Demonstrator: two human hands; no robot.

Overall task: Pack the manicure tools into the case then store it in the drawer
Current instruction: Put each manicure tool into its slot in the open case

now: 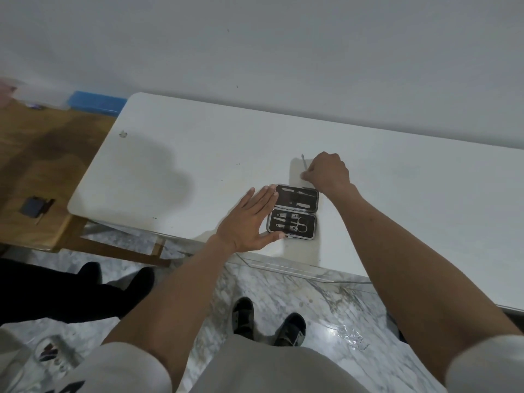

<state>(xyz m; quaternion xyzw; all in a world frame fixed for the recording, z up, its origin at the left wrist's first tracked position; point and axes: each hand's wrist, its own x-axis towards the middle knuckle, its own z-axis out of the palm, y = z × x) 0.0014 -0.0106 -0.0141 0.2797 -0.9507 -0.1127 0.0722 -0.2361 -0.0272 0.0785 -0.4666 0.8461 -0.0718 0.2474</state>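
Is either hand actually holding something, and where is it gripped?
The right hand pinches a thin metal tool near its lower end. The left hand holds nothing.

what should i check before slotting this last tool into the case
1. Case lies open and flat on the white table: ok.
2. Left hand steadies the case's left edge: ok.
3. Right hand has pinched the thin metal tool: ok, though its lower end is hidden.
4. Free slot for the tool: cannot tell, too small to see.
5. Other tools seated in both halves: ok, as far as visible.
6. Drawer ready to take the case: cannot tell, no drawer clearly in view.
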